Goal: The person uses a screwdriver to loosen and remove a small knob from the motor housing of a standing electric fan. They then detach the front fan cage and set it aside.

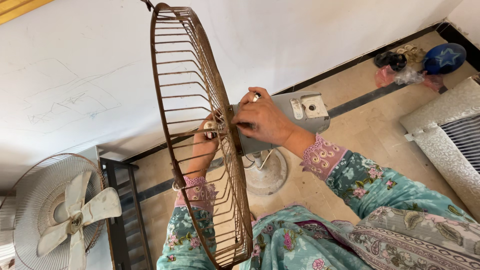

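Observation:
A rusty round wire fan guard [172, 75] stands on edge in front of me, fixed to a grey fan motor housing [300, 112] on a pedestal with a round base [267, 175]. My left hand [206, 142] reaches in behind the guard's wires and pinches a small pale knob at the hub. My right hand [262, 120] is closed over the front of the motor housing, right behind the guard. Both arms wear teal floral sleeves with pink lace cuffs.
A second fan [65, 210] with cream blades and a pale guard stands at the lower left beside a dark metal frame [120, 210]. A patterned mattress [450, 135] lies at the right. Sandals, a blue ball [445, 57] and plastic bags sit by the wall.

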